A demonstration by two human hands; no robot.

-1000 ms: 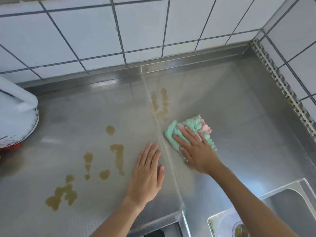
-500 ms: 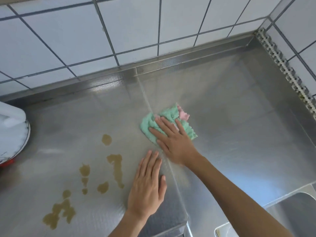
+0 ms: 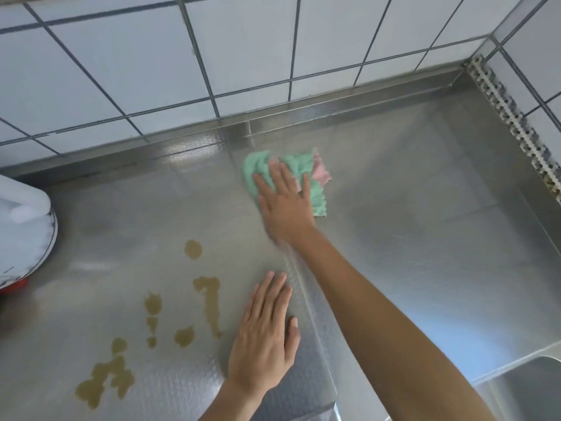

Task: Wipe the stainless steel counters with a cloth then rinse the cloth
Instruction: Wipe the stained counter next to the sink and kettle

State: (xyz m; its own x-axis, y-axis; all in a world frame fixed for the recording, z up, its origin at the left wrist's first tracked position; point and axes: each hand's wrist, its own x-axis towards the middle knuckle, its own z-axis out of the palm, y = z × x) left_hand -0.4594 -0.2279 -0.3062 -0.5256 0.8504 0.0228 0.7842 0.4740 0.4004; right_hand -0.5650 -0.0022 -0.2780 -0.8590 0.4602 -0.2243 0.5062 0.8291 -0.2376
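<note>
Cloth (image 3: 303,174), green with a pink corner, lay far back on the steel table (image 3: 425,238), close to the tiled wall (image 3: 243,56). Nearest the camera, the left hand (image 3: 264,338) rested flat on the table, fingers straight and together, gripping nothing. Just left of it spread several brown spills (image 3: 209,302), running from the near left up toward the middle. A sink (image 3: 531,387) corner showed at the near right. Farther on, the right arm reached across, and the right hand (image 3: 285,202) pressed palm-down on the cloth, fingers extended rather than curled around it; its outline was blurred. A white object (image 3: 21,226) sat at the left edge.
</note>
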